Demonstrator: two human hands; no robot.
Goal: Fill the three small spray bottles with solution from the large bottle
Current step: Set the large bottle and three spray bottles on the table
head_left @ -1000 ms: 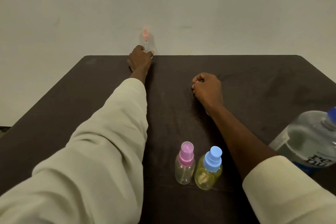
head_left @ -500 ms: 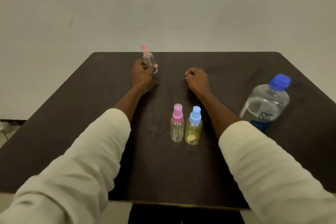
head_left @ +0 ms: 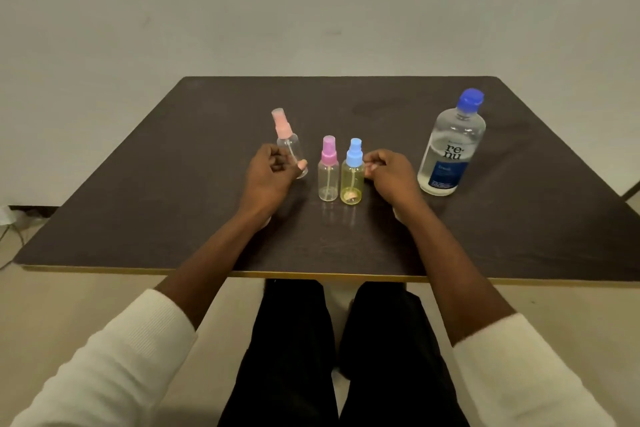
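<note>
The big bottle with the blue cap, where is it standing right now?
In the head view the big bottle stands upright on the table, far right, past the right hand and the blue-capped spray bottle.

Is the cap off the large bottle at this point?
No. The large bottle stands upright on the table to the right of the right hand, its blue cap on and neither hand touching it.

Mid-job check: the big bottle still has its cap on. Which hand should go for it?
Probably the right hand. It holds nothing and lies nearest the large clear blue-capped solution bottle, which stands at its outer side. The left hand holds the clear peach-capped spray bottle, with two more spray bottles between.
</note>
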